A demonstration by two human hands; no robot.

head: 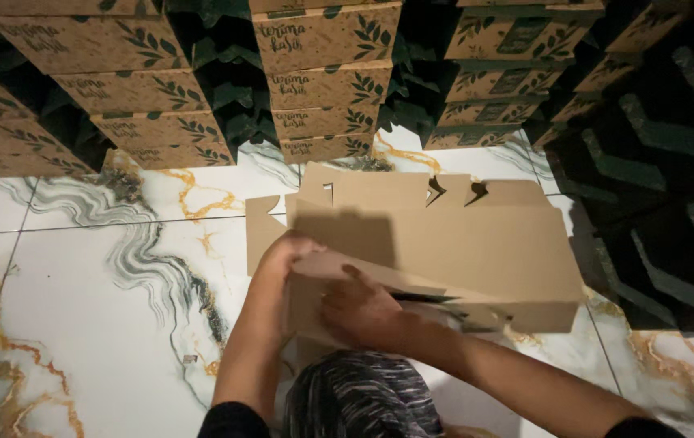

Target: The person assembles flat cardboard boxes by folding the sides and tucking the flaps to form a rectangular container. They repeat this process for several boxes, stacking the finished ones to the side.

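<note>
White marble-look floor tiles [79,268] with grey and gold veins fill the near side; stacks of brown leaf-printed boxes [326,81] stand along the far edge, dark stacks to the right. A plain cardboard box [444,243], half folded, lies on the floor in the middle, its long axis running left to right, its notched flaps pointing far. The left hand [286,251] curls its fingers over the box's near-left flap; the right hand [359,308] presses down on the same flap, fingers bent together.
</note>
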